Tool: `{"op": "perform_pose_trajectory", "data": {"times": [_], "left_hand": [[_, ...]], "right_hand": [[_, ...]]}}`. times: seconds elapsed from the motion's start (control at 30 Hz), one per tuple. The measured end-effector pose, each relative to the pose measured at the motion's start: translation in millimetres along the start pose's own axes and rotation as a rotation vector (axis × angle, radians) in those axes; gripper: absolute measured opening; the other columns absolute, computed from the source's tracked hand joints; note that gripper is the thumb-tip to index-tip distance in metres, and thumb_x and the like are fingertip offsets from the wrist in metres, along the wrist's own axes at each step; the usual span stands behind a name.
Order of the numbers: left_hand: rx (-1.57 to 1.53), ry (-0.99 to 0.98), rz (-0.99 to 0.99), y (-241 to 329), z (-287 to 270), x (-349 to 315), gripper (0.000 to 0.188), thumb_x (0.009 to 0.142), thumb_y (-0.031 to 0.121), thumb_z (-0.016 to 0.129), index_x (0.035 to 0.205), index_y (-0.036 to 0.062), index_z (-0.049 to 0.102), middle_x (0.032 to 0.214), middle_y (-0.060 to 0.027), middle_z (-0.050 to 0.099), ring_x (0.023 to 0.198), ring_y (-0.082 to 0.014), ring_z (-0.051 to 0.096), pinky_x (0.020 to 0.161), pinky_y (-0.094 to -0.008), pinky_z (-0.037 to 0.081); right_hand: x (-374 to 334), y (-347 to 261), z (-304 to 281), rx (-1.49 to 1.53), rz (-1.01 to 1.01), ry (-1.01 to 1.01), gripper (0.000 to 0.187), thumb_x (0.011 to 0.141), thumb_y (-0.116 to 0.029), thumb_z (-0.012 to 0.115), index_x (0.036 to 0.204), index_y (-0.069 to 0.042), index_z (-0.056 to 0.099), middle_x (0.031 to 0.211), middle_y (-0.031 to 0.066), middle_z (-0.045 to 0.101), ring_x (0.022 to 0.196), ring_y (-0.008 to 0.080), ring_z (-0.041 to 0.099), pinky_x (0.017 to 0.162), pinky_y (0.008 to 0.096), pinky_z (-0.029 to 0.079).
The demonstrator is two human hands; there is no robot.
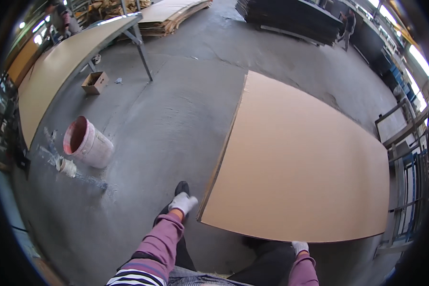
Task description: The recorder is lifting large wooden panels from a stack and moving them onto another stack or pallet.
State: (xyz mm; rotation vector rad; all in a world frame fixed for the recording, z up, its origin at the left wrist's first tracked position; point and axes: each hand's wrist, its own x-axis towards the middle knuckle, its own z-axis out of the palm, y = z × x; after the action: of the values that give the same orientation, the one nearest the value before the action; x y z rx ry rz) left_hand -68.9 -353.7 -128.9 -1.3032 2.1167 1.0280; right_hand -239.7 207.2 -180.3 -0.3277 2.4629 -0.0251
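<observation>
As I look down past the grey checked cloth (200, 277) at the waist, my white-gloved right hand (300, 247) meets the near edge of a large, flat, light-brown sheet panel (300, 167); its fingertips are hidden, so I cannot tell whether it grasps that edge or only touches it. My white-gloved left hand (183, 203), below a purple sleeve with black and white stripes (159, 248), is near the panel's left edge but apart from it, with nothing visible in it; I cannot tell whether its fingers are clenched or loose. Just beyond it, a black shoe (182, 187) rests on the grey concrete floor (171, 109). The panel spreads ahead and to my right, its support hidden underneath. Farther left stands a whitish bucket with a reddish inside (97, 147), while grey metal frames (405, 128) line the right side. Beyond the bucket, an open brown cardboard box (96, 85) sits near a long, pale-topped table with metal legs (57, 71). Farthest off, I see a stack of tan sheets (176, 12), a dark stack of sheets (295, 21) and a person (349, 28) beside it.
</observation>
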Motion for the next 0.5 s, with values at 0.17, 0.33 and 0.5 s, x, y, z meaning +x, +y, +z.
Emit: {"op": "perform_pose_trajectory", "data": {"times": [0.17, 0.33, 0.5], "left_hand": [[-1.601, 0.239, -0.073, -97.7, -101.5, -14.3, 0.026, 0.084, 0.033, 0.052, 0.069, 0.0116, 0.050, 0.054, -0.0039, 0.051, 0.040, -0.0160, 0.047, 0.038, -0.0331, 0.043], [-2.193, 0.809, 0.615, -233.7, -281.3, -82.5, 0.038, 0.082, 0.057, 0.052, 0.079, 0.0191, 0.051, 0.073, 0.0008, 0.053, 0.059, -0.0167, 0.053, 0.049, -0.0315, 0.047], [-1.860, 1.049, 0.520, -307.2, -390.8, -152.4, 0.056, 0.087, 0.055, 0.045, 0.114, 0.0065, 0.052, 0.109, -0.0067, 0.056, 0.092, -0.0211, 0.056, 0.078, -0.0374, 0.048]], "right_hand": [[-27.0, -24.2, -39.6, -0.439, -0.215, 0.263, 0.015, 0.072, -0.024, 0.059, 0.067, -0.010, 0.064, 0.075, 0.0158, 0.064, 0.073, 0.0365, 0.062, 0.061, 0.0449, 0.049], [-40.2, -18.8, -14.3, 0.067, -0.075, 0.100, 0.027, 0.087, -0.024, 0.046, 0.109, -0.012, 0.054, 0.112, 0.0118, 0.057, 0.110, 0.0211, 0.051, 0.090, 0.0328, 0.040], [-68.2, -86.7, -57.1, 0.328, 0.242, 0.052, 0.022, 0.088, -0.025, 0.044, 0.083, -0.012, 0.062, 0.075, 0.0110, 0.063, 0.070, 0.0224, 0.061, 0.060, 0.0361, 0.047]]}}
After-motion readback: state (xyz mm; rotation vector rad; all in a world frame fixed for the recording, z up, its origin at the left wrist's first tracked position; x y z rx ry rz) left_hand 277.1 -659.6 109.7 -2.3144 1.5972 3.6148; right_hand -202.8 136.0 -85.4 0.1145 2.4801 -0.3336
